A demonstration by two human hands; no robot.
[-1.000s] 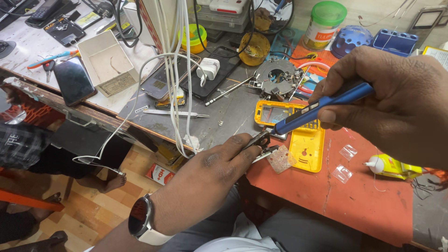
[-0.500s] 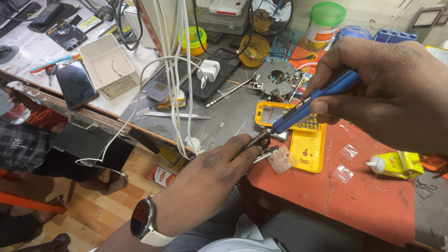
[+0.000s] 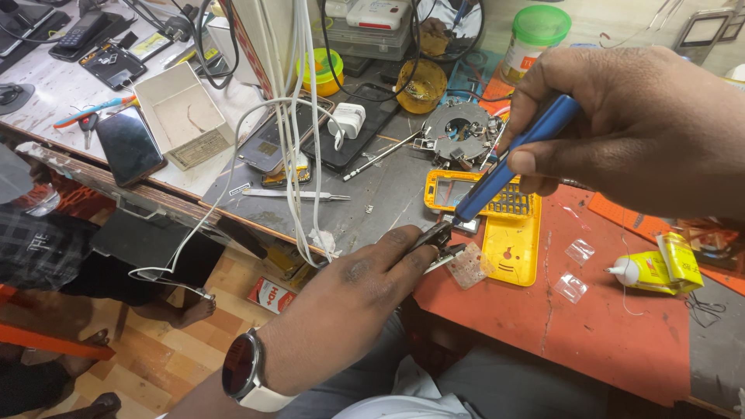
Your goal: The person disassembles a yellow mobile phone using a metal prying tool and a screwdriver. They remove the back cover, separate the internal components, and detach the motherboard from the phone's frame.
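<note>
Near the bench's front edge my left hand pinched tweezers, my right gripped the blue iron, steeper than before; yellow shell beneath, cables beside.

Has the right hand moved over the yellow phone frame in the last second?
No real shift. The right hand holds the blue iron with its tip at the same lower left edge of the yellow frame.
</note>
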